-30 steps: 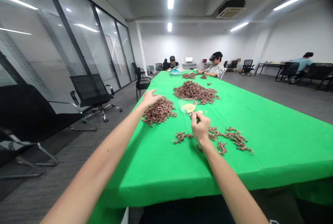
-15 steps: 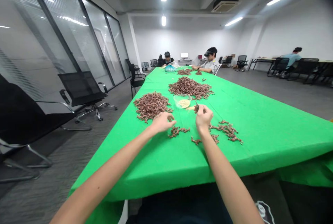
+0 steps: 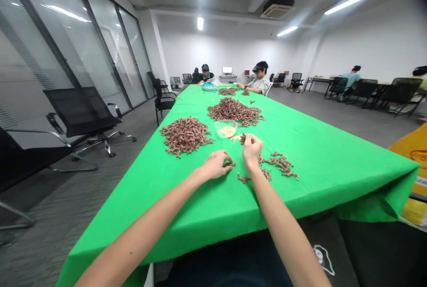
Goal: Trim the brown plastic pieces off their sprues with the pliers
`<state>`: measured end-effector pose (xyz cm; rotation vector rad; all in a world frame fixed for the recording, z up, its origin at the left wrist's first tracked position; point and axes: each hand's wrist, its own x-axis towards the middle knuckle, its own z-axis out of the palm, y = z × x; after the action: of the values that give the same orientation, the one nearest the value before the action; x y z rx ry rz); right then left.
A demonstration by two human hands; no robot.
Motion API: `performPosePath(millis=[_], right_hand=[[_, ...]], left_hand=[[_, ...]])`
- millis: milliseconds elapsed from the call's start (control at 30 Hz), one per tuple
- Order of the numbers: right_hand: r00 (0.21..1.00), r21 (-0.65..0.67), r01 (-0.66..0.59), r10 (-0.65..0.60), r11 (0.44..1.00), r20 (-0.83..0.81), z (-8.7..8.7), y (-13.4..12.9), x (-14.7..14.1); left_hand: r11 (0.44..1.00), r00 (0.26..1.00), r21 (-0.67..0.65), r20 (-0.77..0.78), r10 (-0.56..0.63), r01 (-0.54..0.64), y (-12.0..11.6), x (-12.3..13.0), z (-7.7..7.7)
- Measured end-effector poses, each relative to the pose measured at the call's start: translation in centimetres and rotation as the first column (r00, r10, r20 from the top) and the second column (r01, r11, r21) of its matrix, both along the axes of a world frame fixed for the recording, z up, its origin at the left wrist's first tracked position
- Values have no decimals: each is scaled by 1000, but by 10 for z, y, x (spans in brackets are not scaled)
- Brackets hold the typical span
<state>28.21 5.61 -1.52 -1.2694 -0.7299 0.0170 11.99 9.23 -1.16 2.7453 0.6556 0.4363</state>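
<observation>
The person's left hand [image 3: 216, 165] was half open, palm down, with the fingers curled onto a small clump of brown twigs [image 3: 229, 163]. I could not tell if it was holding any of them. The right hand [image 3: 251, 150] was closed in a pinch around a small metal tool [image 3: 243, 135], and only the thin tip stuck out, so I could not tell what kind of tool it was. The two hands were near each other but not touching.

They were working on a big table with a green cloth [image 3: 320, 176]. Just past the right hand sat a clear bowl [image 3: 226, 129] with pale yellow bits in it. A big pile of brown twigs [image 3: 185, 135] lay ahead of the left hand, and another big pile [image 3: 234, 111] lay farther up the table, past the bowl. Loose brown twigs [image 3: 278, 165] lay to the right of the right hand.

Far down the table, two people [image 3: 260, 76] [image 3: 206, 73] sat working with their own hands, near a blue bag [image 3: 209, 86]. Black chairs [image 3: 82, 111] stood by the glass wall [image 3: 100, 42].
</observation>
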Motion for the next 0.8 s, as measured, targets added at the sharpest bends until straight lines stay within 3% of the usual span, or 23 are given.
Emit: performPosePath(millis=[200,433,800], right_hand=[[999,-41,21,-19,999,37,1,-1,-2],[995,-62,35,-29,997,91,4,-4,-4],[997,-104,11,-2,995,83,0,3,-2]], left_hand=[[999,985,-35,170,42,-36,4,1,-11],[990,913,-87,384,135,-110,10,-6,-8],[992,915,-50,385,122,-112,9,-2,-25]])
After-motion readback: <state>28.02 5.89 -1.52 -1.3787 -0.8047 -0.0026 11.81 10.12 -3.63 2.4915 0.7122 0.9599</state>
